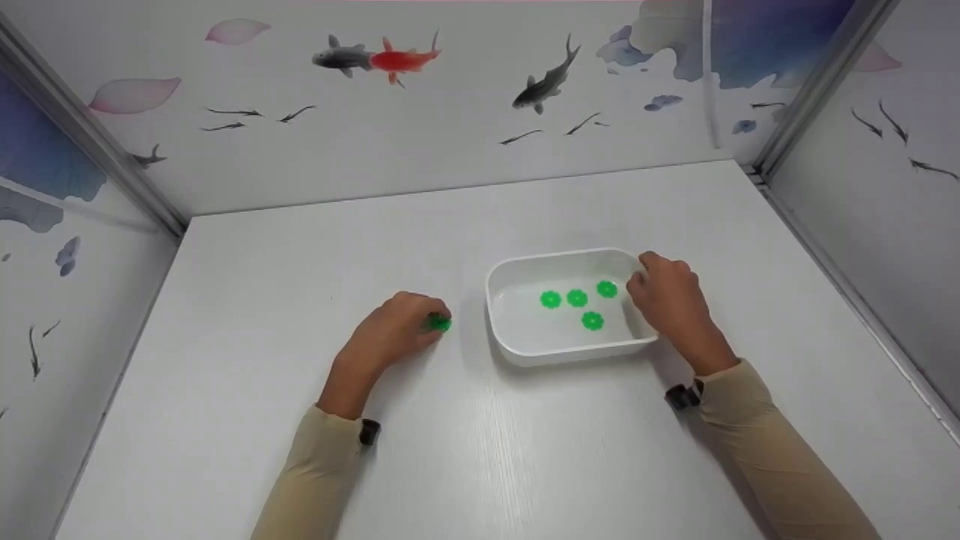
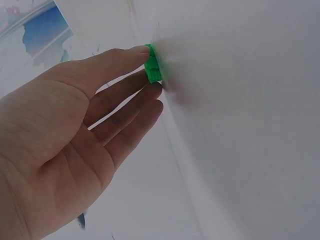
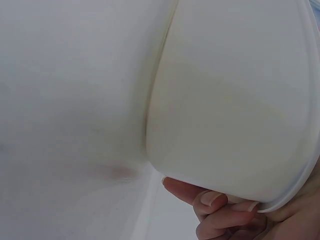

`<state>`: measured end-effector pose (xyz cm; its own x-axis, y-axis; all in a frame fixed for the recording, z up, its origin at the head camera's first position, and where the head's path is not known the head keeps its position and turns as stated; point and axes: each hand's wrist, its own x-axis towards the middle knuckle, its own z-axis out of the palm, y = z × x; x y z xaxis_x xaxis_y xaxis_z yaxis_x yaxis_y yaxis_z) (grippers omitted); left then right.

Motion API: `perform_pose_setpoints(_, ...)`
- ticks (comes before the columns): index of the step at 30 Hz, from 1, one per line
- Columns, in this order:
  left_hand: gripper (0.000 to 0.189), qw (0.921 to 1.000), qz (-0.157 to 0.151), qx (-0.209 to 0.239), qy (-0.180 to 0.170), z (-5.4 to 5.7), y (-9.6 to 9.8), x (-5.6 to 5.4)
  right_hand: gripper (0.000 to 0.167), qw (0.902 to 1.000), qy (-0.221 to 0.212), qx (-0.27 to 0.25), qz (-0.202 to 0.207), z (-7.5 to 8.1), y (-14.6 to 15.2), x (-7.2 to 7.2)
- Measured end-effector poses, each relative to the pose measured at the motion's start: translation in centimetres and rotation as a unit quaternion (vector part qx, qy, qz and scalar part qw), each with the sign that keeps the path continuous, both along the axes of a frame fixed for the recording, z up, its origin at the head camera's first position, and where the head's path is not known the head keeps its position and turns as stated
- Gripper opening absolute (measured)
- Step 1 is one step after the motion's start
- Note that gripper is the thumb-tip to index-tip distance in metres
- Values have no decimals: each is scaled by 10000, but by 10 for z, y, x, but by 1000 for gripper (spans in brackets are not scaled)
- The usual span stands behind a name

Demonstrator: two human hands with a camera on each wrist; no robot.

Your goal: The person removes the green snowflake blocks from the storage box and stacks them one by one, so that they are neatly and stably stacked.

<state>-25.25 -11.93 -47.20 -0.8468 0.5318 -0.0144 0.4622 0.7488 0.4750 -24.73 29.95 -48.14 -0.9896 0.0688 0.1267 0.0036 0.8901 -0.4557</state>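
Note:
My left hand (image 1: 390, 330) is over the table to the left of a white plastic basin (image 1: 577, 351). Between thumb and fingertips it pinches a small green flower-shaped piece (image 1: 440, 323); the left wrist view shows the ridged edge of this green piece (image 2: 153, 67) close to the white tabletop. At the basin's right end, my right hand (image 1: 675, 296) grips the rim. Seen from the right wrist, curled fingers (image 3: 215, 215) lie against the outside of the basin wall (image 3: 230, 110). Several similar green flower-shaped pieces (image 1: 577, 298) lie flat and apart on the basin floor.
The white table (image 1: 465, 450) meets a back panel (image 1: 450, 127) printed with fish and petals. Side panels with metal frame posts (image 1: 817, 82) stand at left and right. Small black devices (image 1: 682, 396) sit at both sleeve cuffs.

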Motion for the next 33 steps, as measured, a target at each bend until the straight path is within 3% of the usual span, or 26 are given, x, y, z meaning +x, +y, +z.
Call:
perform_pose_setpoints(7,28,10000,33,-8,35,1,-1,1,38,10000,-89,-23,-26,1,0,1)
perform_pose_setpoints(13,28,9995,90,54,309,3,-2,1,38,9999,-113,-67,-19,3,-1,1)
perform_pose_setpoints(21,30,9905,183,142,1359,8,0,1,27,9999,102,-47,81,2,0,1)
perform_pose_setpoints(33,28,9706,-27,435,2367,18,18,4,32,9999,-26,-91,40,2,0,1)
